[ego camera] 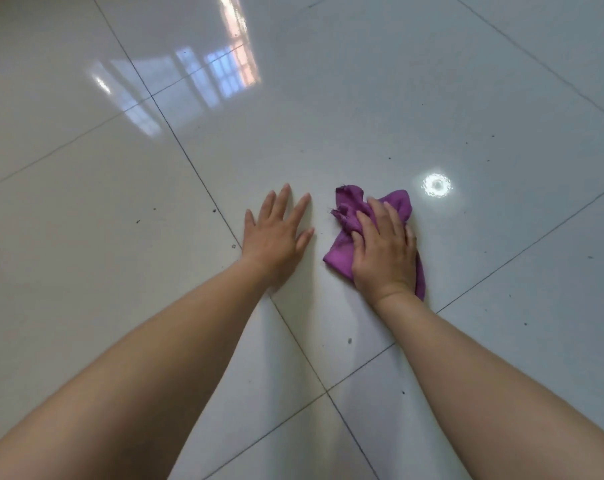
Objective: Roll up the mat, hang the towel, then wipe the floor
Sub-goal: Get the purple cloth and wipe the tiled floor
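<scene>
Head view: the left hand lay flat on the tiled floor, fingers spread and holding nothing, probably propping the person as they leaned forward. Just beside it, the right hand pressed a crumpled purple cloth palm-down onto the floor, fingers laid over it rather than pinching, seemingly to wipe; neither mat nor towel showed

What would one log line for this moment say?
step: wiping floor | right hand: presses purple cloth down | left hand: flat on floor, holding nothing
</scene>
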A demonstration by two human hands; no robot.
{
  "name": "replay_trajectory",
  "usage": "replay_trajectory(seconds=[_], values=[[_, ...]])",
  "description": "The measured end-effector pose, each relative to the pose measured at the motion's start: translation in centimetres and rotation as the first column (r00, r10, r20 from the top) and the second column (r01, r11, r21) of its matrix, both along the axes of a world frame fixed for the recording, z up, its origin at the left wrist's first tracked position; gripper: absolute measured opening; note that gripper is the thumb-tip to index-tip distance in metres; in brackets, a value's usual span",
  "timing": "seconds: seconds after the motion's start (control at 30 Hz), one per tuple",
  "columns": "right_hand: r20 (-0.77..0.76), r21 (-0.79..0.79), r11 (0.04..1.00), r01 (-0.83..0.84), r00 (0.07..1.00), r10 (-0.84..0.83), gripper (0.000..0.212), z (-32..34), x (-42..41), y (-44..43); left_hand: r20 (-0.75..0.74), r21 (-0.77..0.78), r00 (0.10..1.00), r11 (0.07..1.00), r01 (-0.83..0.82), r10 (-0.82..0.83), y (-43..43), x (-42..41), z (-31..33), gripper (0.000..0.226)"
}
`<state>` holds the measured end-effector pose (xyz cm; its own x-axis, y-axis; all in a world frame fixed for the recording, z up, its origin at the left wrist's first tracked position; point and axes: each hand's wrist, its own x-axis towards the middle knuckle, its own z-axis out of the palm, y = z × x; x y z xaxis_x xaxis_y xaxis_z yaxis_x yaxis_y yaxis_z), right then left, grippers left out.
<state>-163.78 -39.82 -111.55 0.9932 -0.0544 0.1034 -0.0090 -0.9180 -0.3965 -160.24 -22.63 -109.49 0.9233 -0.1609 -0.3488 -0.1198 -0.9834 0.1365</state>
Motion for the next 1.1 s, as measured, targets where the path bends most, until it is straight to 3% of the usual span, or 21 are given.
replay_trajectory(seconds=[0.37, 0.5, 0.8, 1.1], values=[[0.103, 0.008, 0.998, 0.060, 0.993, -0.060, 0.043, -1.1, 6.4, -0.7, 0.117, -0.060, 0.989, 0.995, -0.082, 0.088, -1.6, 13.2, -1.2, 0.061], [0.092, -0.001, 0.998, 0.064, 0.994, -0.063, 0.044, -1.1, 10.8, -0.7, 0.217, -0.095, 0.970, 0.992, -0.088, 0.107, -1.2, 13.6, -2.1, 0.059], [-0.001, -0.132, 0.991, 0.003, 1.000, -0.003, 0.048, -0.5, 13.9, -0.5, 0.172, -0.094, 0.978, 0.990, -0.107, 0.122, -1.1, 13.8, -1.5, 0.063], [0.021, -0.046, 0.997, -0.054, 0.998, 0.055, 0.046, -0.6, 22.7, 0.6, 0.179, -0.092, 0.976, 0.990, -0.107, 0.122, -1.1, 14.0, -2.0, 0.060]])
